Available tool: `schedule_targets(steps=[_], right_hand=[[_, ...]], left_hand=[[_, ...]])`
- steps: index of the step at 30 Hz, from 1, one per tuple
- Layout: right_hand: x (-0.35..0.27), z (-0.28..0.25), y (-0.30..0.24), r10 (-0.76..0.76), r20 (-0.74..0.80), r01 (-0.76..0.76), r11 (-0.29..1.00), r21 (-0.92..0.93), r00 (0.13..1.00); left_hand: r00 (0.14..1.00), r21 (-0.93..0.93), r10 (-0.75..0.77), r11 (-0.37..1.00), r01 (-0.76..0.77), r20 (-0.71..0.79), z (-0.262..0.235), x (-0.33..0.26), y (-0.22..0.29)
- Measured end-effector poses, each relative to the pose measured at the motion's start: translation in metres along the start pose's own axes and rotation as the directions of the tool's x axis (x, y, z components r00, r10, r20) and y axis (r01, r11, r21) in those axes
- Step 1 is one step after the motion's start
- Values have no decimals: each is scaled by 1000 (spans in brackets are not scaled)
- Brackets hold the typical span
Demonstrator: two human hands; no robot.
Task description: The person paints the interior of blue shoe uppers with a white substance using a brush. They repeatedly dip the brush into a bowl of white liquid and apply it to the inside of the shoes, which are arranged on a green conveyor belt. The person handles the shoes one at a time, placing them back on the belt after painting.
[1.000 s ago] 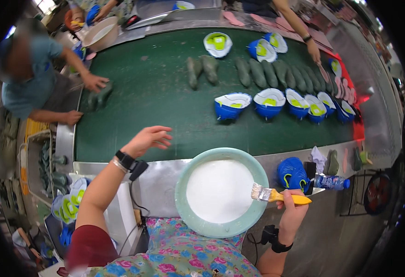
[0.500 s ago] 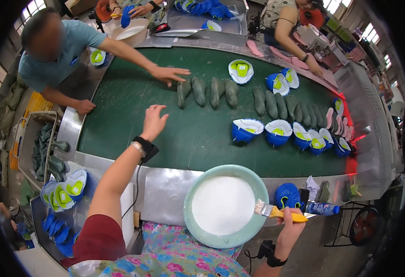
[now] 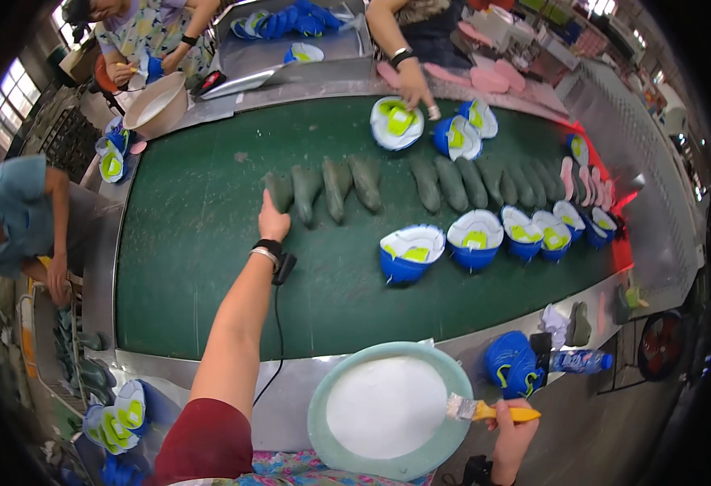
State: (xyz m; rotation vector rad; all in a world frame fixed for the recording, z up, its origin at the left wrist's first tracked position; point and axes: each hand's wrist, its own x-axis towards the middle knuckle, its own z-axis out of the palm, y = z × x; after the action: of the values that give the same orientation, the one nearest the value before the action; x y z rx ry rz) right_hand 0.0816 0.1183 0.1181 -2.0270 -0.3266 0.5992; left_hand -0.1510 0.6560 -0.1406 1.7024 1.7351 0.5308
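Note:
A row of dark green shoe lasts (image 3: 337, 190) lies across the middle of the green conveyor belt (image 3: 210, 267). Stretched forward, my left hand (image 3: 273, 219) grips the near end of the leftmost shoe last (image 3: 279, 188); part of its fingers is hidden behind it. My right hand (image 3: 514, 425) holds a paintbrush (image 3: 485, 411) by its yellow handle. Its white-coated bristles hang over the right rim of a pale green basin (image 3: 323, 433) of white liquid (image 3: 384, 405).
Blue shoe uppers (image 3: 408, 255) with white and lime insides line the belt's near side. Across the belt a co-worker's hand (image 3: 415, 85) touches another upper (image 3: 396, 123). A person in light blue (image 3: 15, 211) bends over a basket at left. A bottle (image 3: 578, 361) lies right of the basin.
My left hand has reached forward and closed on the leftmost last. The person in light blue has drawn back toward the basket. Across the belt, a co-worker's hand has moved onto an upper.

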Motion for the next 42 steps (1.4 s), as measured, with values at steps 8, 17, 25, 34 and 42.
schedule_targets(steps=[8, 17, 25, 34, 42], right_hand=[[-1, 22, -27, 86, 24, -86, 996, 18, 996], [-15, 9, -35, 24, -30, -23, 998, 56, 999], [-22, -21, -34, -227, -36, 229, 973, 36, 973], [-18, -31, -7, -389, 143, 342, 900, 272, 910], [-57, -30, -30, -439, 122, 404, 884, 236, 890]], left_hand=[[992, 143, -10, 989, 28, -127, 65, -28, 62], [976, -167, -4, 985, 41, 218, 52, -37, 71], [883, 80, 81, 988, -133, 463, -221, -199, -108], [749, 7, -543, 811, 585, 380, -409, -433, -243], [969, 944, -147, 235, 231, -201, -373, -435, -343]])
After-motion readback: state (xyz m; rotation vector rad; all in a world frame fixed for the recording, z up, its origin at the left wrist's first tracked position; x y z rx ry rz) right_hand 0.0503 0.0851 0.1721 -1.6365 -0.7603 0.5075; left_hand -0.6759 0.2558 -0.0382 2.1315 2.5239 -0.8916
